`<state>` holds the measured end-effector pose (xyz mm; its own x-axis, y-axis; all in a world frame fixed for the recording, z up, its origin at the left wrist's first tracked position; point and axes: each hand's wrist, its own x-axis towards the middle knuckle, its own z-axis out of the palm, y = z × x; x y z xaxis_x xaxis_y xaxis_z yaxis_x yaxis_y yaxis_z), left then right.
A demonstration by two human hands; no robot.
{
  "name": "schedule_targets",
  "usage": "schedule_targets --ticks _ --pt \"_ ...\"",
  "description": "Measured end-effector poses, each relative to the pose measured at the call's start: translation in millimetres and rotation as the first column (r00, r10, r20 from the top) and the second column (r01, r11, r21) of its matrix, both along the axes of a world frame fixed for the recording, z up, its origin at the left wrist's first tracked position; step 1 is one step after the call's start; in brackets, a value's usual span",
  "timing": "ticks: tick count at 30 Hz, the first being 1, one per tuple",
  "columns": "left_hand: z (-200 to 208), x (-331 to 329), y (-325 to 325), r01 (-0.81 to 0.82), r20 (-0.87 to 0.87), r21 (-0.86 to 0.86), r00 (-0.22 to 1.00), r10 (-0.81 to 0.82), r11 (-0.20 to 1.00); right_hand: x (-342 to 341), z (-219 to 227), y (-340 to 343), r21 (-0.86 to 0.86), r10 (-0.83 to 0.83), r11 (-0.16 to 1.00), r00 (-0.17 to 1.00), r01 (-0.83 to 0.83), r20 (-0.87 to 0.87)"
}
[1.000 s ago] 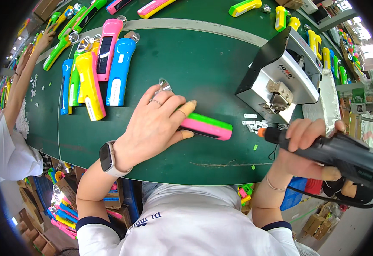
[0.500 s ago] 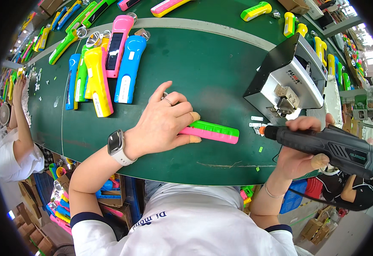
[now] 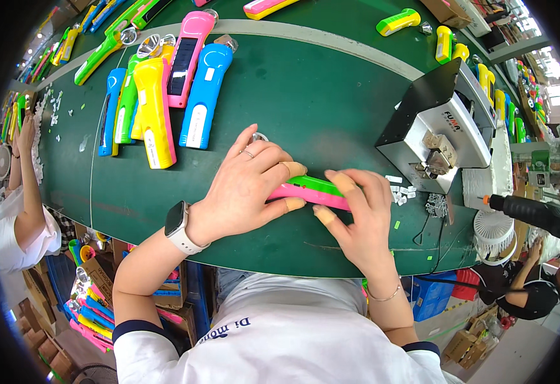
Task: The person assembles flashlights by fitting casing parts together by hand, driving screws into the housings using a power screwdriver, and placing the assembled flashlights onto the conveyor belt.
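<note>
A pink and green flashlight [image 3: 318, 193] lies on its side on the green table in front of me. My left hand [image 3: 245, 176] grips its left part between thumb and fingers, covering the head. At the other end, my right hand [image 3: 368, 221] pinches the body, thumb on the near side and fingers on the far side. Tape or finger covers wrap several of my fingertips. Off to the right, away from both hands, a black electric screwdriver [image 3: 536, 214] with an orange tip hangs near the table's edge.
A black and silver screw feeder [image 3: 449, 137] stands to the right, small white parts [image 3: 403, 194] beside it. Flashlights in yellow [image 3: 154, 105], blue [image 3: 206, 96], pink and green lie at the back left. A white fan [image 3: 492, 233] is near the right edge. Other people sit left and right.
My right hand has let go of the electric screwdriver, which now hangs farther right, and has moved left onto the flashlight. My left hand keeps its grip.
</note>
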<state>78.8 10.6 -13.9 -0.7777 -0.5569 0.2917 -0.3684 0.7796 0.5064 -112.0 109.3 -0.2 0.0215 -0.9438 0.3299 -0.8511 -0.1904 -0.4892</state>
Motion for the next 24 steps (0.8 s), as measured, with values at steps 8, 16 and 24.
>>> schedule_targets --ticks 8,16,24 --pt "-6 -1 -3 0.021 -0.061 -0.019 0.998 -0.022 1.0 2 -10 -11 -0.01 0.115 0.993 0.993 -0.116 -0.03" --pt "-10 -1 0 0.023 -0.113 -0.016 0.993 -0.025 1.0 -3 -21 -7 -0.139 0.154 0.976 0.983 -0.167 -0.095" --pt "-11 -1 -3 0.024 -0.125 -0.029 0.992 -0.028 0.999 -3 -7 -6 0.072 0.019 0.997 0.999 -0.015 -0.048"
